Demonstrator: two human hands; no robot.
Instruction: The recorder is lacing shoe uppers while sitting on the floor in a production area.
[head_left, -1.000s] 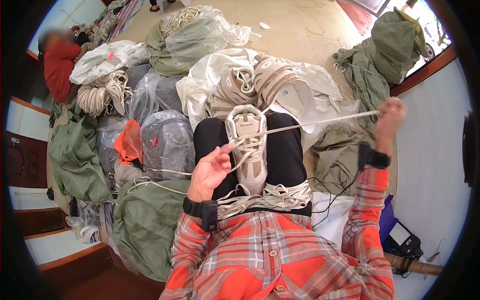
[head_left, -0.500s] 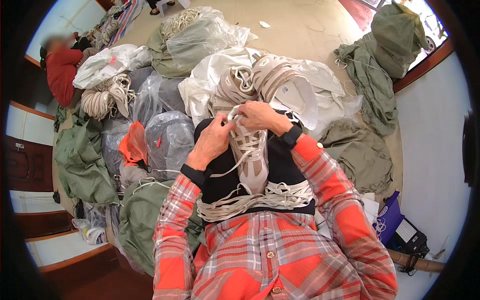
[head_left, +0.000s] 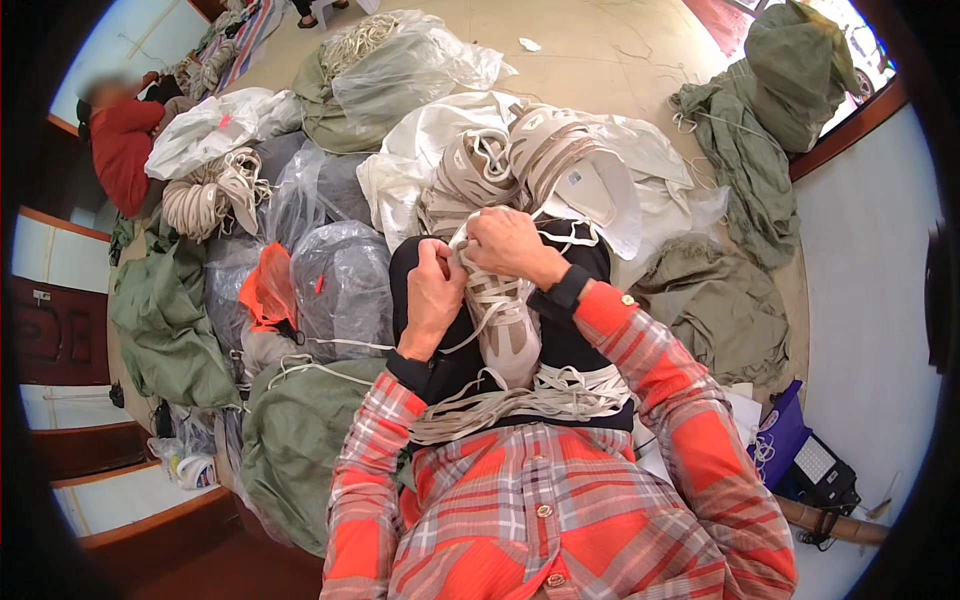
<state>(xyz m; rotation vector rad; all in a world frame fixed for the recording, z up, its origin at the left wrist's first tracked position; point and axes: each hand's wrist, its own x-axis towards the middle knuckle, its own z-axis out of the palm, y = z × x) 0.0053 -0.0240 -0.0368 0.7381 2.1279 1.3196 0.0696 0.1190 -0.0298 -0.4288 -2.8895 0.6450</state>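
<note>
Beige shoe between the thighs, toe bodyward | left hand and right hand close together at its far end; can't tell what they grip | probably light, soft-topped; steady the toe, pinch limp laces

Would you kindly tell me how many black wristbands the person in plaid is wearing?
2 visible: the left wristband, between left hand and cuff, and the right wristband, between right hand and cuff; others may be hidden.
</note>
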